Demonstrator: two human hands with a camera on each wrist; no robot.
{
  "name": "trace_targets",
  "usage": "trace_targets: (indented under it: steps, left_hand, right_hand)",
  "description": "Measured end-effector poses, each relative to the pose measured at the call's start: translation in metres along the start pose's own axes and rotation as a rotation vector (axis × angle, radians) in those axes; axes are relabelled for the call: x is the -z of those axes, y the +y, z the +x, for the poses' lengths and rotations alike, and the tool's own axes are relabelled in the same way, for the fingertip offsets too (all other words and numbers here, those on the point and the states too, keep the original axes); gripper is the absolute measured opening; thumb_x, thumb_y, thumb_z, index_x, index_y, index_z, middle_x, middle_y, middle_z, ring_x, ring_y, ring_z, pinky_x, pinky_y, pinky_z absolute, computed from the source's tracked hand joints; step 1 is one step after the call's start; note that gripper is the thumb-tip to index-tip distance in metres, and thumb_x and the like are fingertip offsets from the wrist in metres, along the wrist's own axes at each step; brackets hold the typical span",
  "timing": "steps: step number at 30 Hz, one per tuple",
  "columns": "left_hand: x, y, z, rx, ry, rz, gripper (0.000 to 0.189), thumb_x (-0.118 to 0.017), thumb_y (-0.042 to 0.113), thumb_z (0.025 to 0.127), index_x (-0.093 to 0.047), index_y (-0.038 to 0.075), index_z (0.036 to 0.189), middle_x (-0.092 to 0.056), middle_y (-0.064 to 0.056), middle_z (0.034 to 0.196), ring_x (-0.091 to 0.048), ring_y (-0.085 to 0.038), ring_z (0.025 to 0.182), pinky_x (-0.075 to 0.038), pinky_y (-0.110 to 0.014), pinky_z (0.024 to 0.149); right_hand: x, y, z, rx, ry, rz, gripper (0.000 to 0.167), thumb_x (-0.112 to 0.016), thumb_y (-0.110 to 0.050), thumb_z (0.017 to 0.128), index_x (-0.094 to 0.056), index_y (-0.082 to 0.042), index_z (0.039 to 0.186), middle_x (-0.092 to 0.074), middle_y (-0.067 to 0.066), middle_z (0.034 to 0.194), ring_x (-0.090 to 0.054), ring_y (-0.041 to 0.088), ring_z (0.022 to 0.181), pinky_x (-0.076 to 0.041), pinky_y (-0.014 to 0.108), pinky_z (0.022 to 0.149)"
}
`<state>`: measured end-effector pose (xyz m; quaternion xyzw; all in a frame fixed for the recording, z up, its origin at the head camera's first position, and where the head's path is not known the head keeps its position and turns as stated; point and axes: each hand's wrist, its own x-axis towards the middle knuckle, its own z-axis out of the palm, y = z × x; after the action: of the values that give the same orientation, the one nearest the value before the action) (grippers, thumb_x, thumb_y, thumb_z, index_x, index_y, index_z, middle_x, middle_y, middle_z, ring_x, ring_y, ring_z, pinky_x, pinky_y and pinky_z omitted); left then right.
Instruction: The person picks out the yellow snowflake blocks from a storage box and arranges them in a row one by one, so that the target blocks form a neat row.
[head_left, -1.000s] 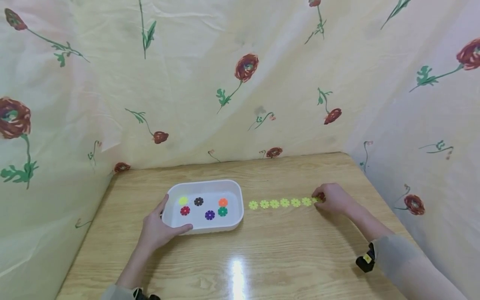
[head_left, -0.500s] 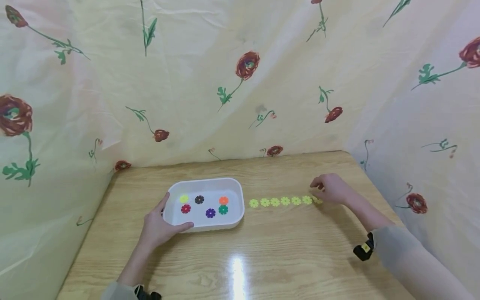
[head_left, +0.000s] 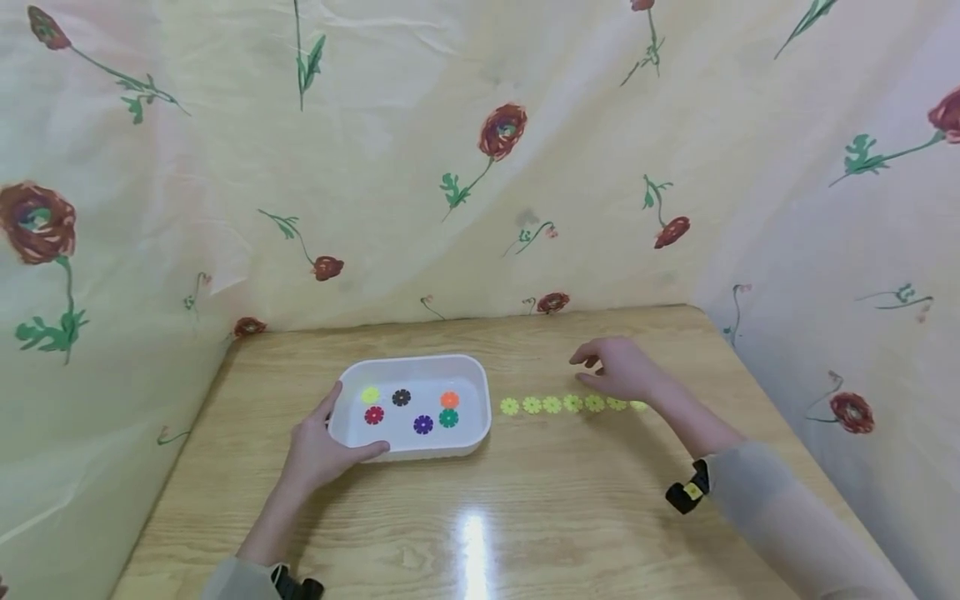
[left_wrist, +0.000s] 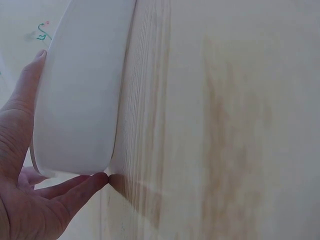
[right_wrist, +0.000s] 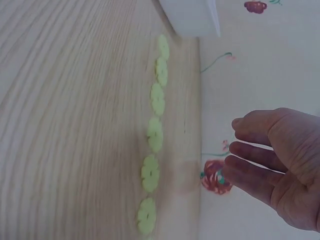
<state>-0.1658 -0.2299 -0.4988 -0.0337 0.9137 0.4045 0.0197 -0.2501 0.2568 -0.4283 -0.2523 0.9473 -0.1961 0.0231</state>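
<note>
My left hand [head_left: 318, 450] holds the near left corner of a white plastic tray [head_left: 442, 454], thumb along its front rim. In the left wrist view, fingertips [left_wrist: 102, 179] curl round the end of the tray [left_wrist: 82, 90]. Inside lie flower-shaped plastic discs: yellow [head_left: 370, 395], black [head_left: 401, 397], orange [head_left: 450, 401], red [head_left: 373, 415], purple [head_left: 423, 425] and green [head_left: 448, 417]. Right of the tray runs a straight row of several yellow flower discs [head_left: 552, 404]. Above the row's right part hovers my right hand [head_left: 618, 367], holding nothing, fingers loosely bent.
Everything lies on a wood-grain table [head_left: 570, 500]. A flower-printed cloth [head_left: 405, 167] rises behind it and along both sides. Each wrist wears a black camera; the right one [head_left: 687, 487] shows a yellow mark.
My right hand has let go of the yellow disc at the row's right end, lifted and moved left toward the tray. My left hand keeps its grip on the tray.
</note>
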Motion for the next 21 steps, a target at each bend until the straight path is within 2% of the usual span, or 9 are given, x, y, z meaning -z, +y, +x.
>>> trace_targets:
  steps: [9,21]
  left_hand:
    - [0.0,0.0,-0.001,-0.01,0.001,-0.002,0.132,-0.096,0.056,0.072,-0.022,0.007,0.17,-0.037,-0.027,0.169,-0.046,-0.047,0.151,-0.046,-0.058,0.118]
    - [-0.002,-0.002,-0.001,-0.014,0.009,-0.01,0.136,-0.097,0.059,0.069,-0.022,0.008,0.17,-0.038,-0.028,0.168,-0.047,-0.046,0.15,-0.047,-0.059,0.118]
  right_hand:
    - [-0.01,-0.025,0.022,0.014,0.006,0.007,0.022,-0.076,-0.012,0.097,-0.078,-0.004,0.118,-0.079,0.018,0.116,-0.075,0.032,0.103,-0.066,0.041,0.082]
    - [-0.02,-0.066,0.057,0.083,0.014,0.009,0.026,-0.075,-0.017,0.098,-0.078,-0.004,0.12,-0.081,0.01,0.116,-0.077,0.027,0.105,-0.066,0.035,0.084]
